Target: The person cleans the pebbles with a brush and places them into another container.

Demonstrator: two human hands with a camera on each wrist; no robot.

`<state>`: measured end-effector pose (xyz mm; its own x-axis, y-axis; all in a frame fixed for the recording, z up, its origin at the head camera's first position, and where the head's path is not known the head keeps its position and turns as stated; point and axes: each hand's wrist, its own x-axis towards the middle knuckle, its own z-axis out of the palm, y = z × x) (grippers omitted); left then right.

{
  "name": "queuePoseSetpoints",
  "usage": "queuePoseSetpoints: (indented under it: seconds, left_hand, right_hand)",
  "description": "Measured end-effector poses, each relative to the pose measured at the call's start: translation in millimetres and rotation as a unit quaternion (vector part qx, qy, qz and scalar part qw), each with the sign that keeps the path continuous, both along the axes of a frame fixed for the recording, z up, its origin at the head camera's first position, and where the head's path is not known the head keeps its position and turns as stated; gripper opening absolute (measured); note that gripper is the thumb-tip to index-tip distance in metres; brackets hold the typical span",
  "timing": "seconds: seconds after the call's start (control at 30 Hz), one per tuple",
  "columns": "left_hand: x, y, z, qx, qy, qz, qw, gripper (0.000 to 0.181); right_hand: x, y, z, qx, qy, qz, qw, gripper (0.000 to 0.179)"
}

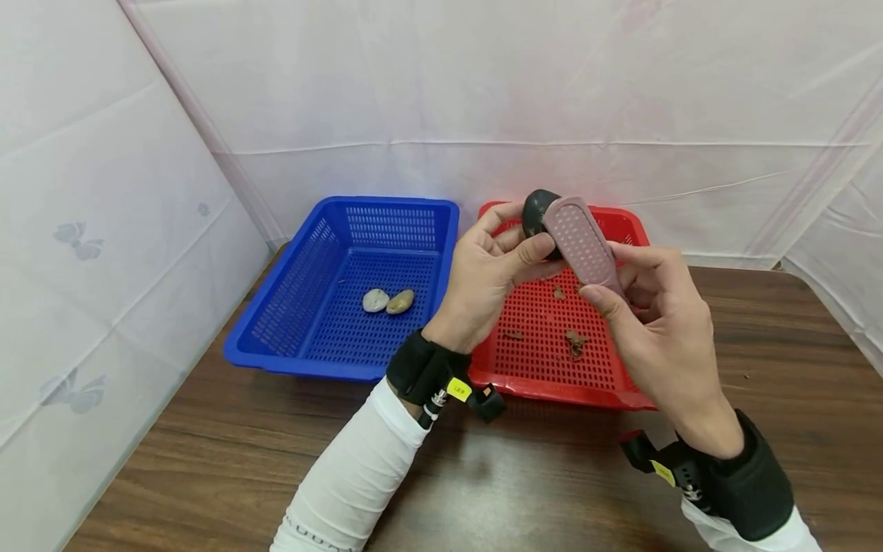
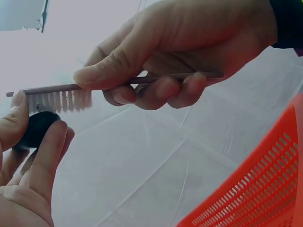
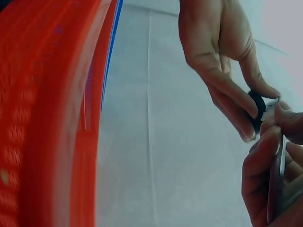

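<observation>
Above the red basket [image 1: 552, 387], my left hand [image 1: 479, 280] pinches a smooth dark stone [image 1: 538, 211] between thumb and fingers. My right hand [image 1: 665, 322] grips a pink scrubbing brush [image 1: 582, 238] by its handle, the back of the brush facing up. In the left wrist view, the pale bristles [image 2: 61, 100] touch the top of the dark stone [image 2: 40, 128]. The right wrist view shows the brush handle [image 3: 276, 184] edge-on in the right fingers, and the stone [image 3: 257, 109] is partly hidden by the left fingers.
Two pale stones, one whitish [image 1: 375, 300] and one yellowish [image 1: 400, 302], lie in the blue basket [image 1: 276, 356] at left. Brown crumbs [image 1: 576, 343] are scattered over the red basket's floor. Both baskets stand on a wooden table [image 1: 538, 475] before a white curtain [image 1: 483, 92].
</observation>
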<state>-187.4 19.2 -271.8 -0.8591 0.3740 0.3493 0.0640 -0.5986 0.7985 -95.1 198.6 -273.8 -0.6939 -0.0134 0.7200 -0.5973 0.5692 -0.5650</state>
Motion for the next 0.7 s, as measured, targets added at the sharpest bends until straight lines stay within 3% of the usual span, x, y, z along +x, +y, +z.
queuePoseSetpoints:
  seconds: [0.13, 0.4, 0.53, 0.7]
  left_hand:
    - [0.0, 1.0, -1.5, -0.033, 0.03, -0.011, 0.9989, 0.044]
    - [-2.0, -0.2, -6.2, -0.083, 0.048, -0.056, 0.9938, 0.044]
    - [-3.9, 0.8, -8.3, -0.084, 0.047, -0.074, 0.9925, 0.045]
    - [-9.4, 2.2, -10.7, -0.061, 0.037, -0.091, 0.9933, 0.042]
  right_hand:
    - [-0.6, 1.6, 0.7, -0.016, -0.002, 0.014, 0.9998, 0.053]
    - [-3.3, 7.0, 6.1, -0.033, -0.014, -0.026, 0.999, 0.049]
    - [-4.1, 10.6, 6.9, -0.044, -0.028, -0.039, 0.9979, 0.047]
    - [-4.9, 12.9, 4.0, -0.11, -0.017, 0.002, 0.9937, 0.043]
